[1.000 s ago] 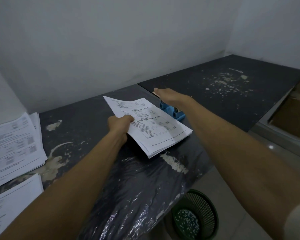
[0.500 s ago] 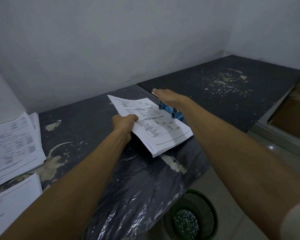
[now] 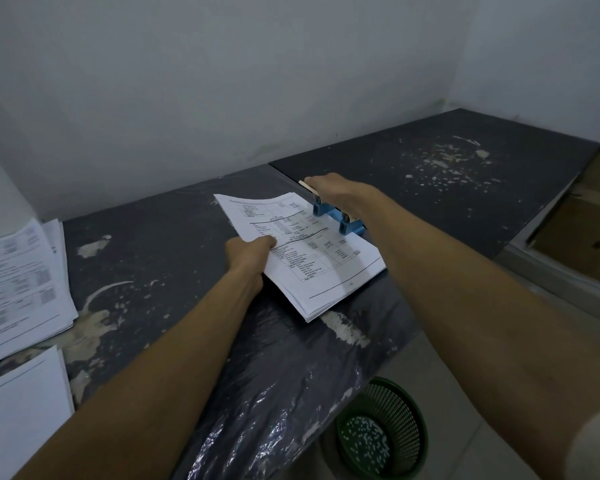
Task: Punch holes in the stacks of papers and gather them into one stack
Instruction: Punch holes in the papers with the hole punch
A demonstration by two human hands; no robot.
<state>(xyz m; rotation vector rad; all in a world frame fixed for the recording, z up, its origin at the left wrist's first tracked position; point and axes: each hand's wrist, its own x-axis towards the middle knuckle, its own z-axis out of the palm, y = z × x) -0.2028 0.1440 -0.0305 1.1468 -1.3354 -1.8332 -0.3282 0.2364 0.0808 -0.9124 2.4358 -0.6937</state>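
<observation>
A stack of printed papers [image 3: 312, 258] lies on the dark table [image 3: 160, 237], its right edge pushed into a blue hole punch [image 3: 340, 218]. My left hand [image 3: 248, 252] grips the stack's left edge, thumb on top. My right hand [image 3: 333, 190] lies flat on the punch's lever, palm down. Two more paper stacks sit at the far left: one [image 3: 18, 282] farther back, one [image 3: 18, 410] at the near edge.
A green mesh waste basket [image 3: 381, 438] with white paper dots stands on the floor below the table's front edge. Crinkled clear plastic [image 3: 267, 403] covers the near tabletop. A cardboard box [image 3: 582, 233] sits at the right. Walls close the back.
The stack has slid a little to the right, deeper into the punch. My right hand stays on the lever.
</observation>
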